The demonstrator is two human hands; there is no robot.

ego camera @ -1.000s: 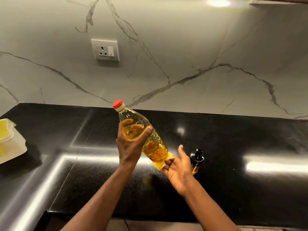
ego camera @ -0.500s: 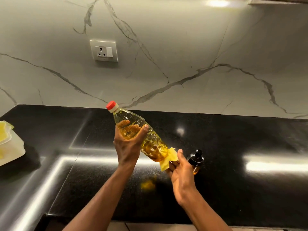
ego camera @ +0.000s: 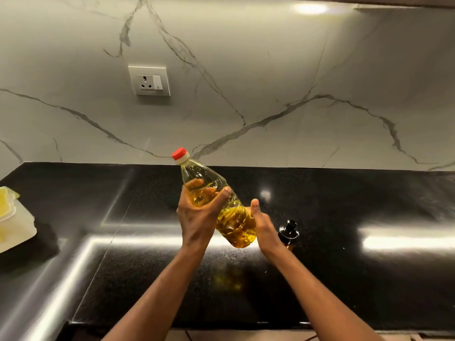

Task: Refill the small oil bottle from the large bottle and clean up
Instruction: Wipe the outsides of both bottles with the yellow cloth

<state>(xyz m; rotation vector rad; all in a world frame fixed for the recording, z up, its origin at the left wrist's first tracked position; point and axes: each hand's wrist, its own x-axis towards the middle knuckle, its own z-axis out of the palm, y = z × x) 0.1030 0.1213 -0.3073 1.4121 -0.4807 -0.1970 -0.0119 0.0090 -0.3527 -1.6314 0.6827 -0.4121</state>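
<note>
The large bottle (ego camera: 234, 217) is held in the air above the middle of the bench (ego camera: 344, 205), clear of its black surface. It is tilted, with its red cap (ego camera: 179, 153) up and toward the back edge and its base down and nearer the front. The cap is on. The clear bottle is seen filled with yellow oil along nearly its whole body.

The bottle's upper body is gripped by the left hand (ego camera: 194, 217): the thumb is laid across the near side, and the fingers (ego camera: 197, 183) are curled round the far side, seen through the oil. The lower body is held by the right hand (ego camera: 263, 225), with the thumb pointed up along the bottle's side and the fingers wrapped behind the base.

The small oil bottle (ego camera: 288, 232) is stood upright on the bench just beyond the right wrist, closed by a black top; a little amber oil is seen below it, the rest being hidden.

At the left edge a white container (ego camera: 14, 230) is set, with something yellow in it that cannot be made out. A socket (ego camera: 149, 80) is fixed to the marble wall (ego camera: 270, 70) behind.
</note>
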